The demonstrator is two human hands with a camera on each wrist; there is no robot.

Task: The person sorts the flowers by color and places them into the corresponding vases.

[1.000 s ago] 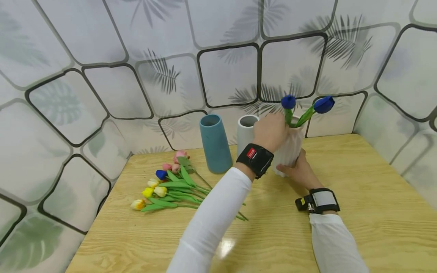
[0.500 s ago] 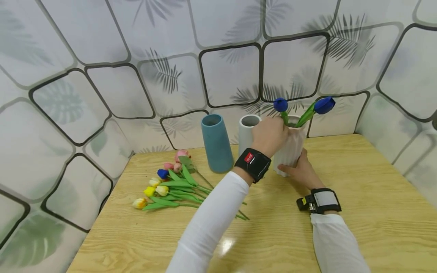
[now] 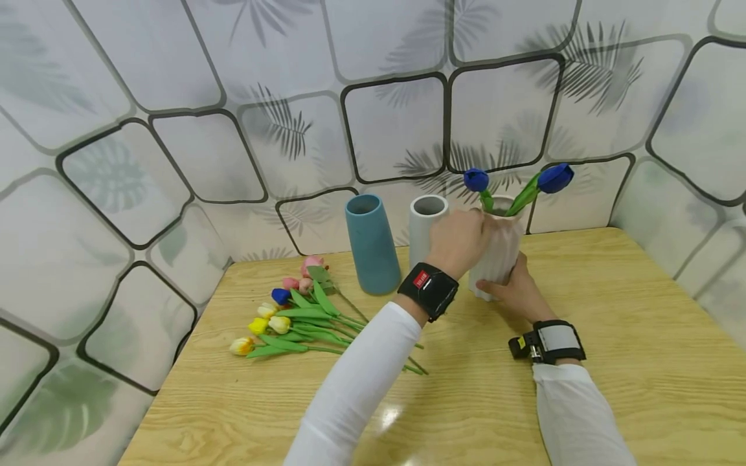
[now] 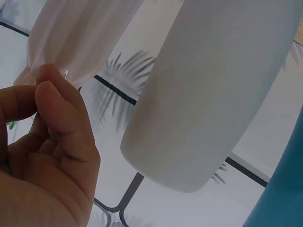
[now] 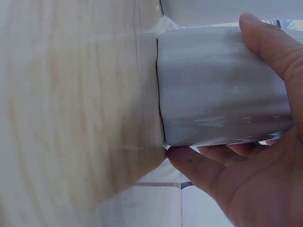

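In the head view a white ribbed vase (image 3: 502,249) stands at the right of the table with two blue tulips (image 3: 476,180) leaning apart out of its mouth. My right hand (image 3: 515,288) grips its lower part, thumb on one side and fingers round the other, as the right wrist view also shows. My left hand (image 3: 459,241) is at the rim beside the left tulip's stem. Seen from the left wrist, its thumb and finger pinch together right at the vase's rim. A smooth white vase (image 3: 428,220) stands partly behind my left hand.
A blue vase (image 3: 373,246) stands left of the white one. Several tulips and pink flowers (image 3: 291,317) lie on the wooden table (image 3: 233,414), their stems pointing right, partly under my left sleeve. A patterned wall (image 3: 390,129) closes off the back.
The left blue tulip has tipped to the left and sunk a little. My left hand has moved slightly down at the rim; the right hand keeps its grip on the vase.
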